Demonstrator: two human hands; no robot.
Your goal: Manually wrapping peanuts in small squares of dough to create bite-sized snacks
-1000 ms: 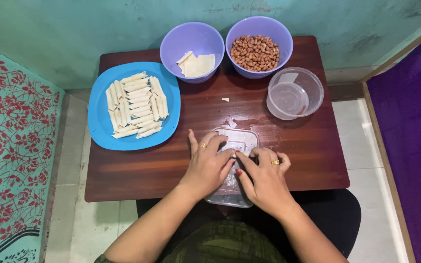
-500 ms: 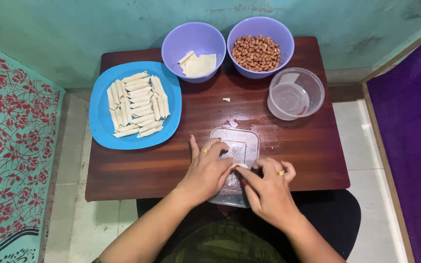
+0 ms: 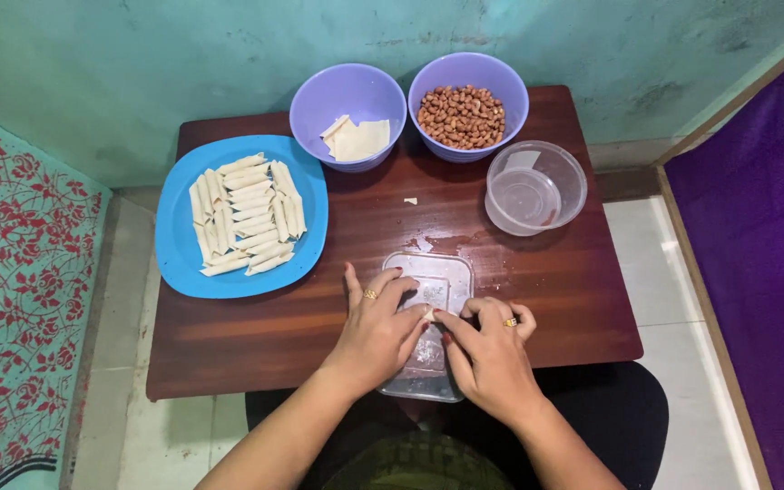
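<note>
Both hands pinch a small pale dough wrapper over the clear rectangular plastic lid; left hand and right hand meet fingertip to fingertip, grip narrow.

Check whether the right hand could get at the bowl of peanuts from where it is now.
Probably yes. The right hand rests on the clear lid at the table's near edge, and the stretch of table up to the bowl of peanuts is bare; the clear round container sits off to the side of that path.
</note>
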